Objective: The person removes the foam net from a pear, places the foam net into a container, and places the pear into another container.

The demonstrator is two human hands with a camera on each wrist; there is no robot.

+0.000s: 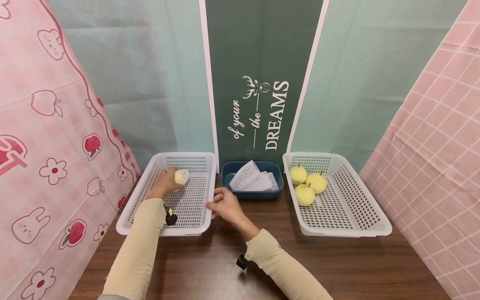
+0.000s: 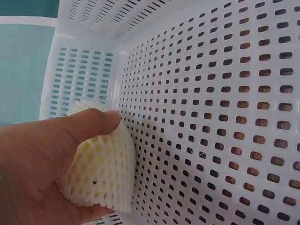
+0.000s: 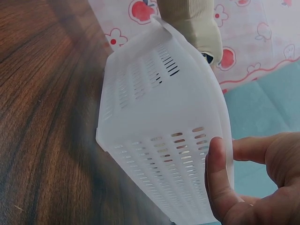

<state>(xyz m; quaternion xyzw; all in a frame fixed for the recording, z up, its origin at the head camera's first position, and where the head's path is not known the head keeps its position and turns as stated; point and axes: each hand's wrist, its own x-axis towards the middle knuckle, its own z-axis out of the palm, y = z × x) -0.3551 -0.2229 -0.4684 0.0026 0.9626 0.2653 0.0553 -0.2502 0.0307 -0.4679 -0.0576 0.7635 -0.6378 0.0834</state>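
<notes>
My left hand (image 1: 166, 183) is inside the left white basket (image 1: 208, 208), gripping a pear in a white foam net (image 1: 181, 177). Yellow skin shows through the mesh of this netted pear (image 2: 101, 164) in the left wrist view, with my thumb across its top. My right hand (image 1: 227, 206) pinches the right rim of that same basket. The right wrist view has the fingers on the basket's outer wall (image 3: 140, 108) and the rim between them and the thumb. Between the two baskets, a blue tray (image 1: 255, 194) holds several white foam nets (image 1: 249, 177).
On the right, another white basket (image 1: 337, 208) contains three yellow pears (image 1: 305, 194) at its left side. The dark wood table (image 1: 210, 266) carries everything. Printed curtains (image 1: 48, 166) hang on the left, and a green cloth (image 1: 262, 41) hangs behind.
</notes>
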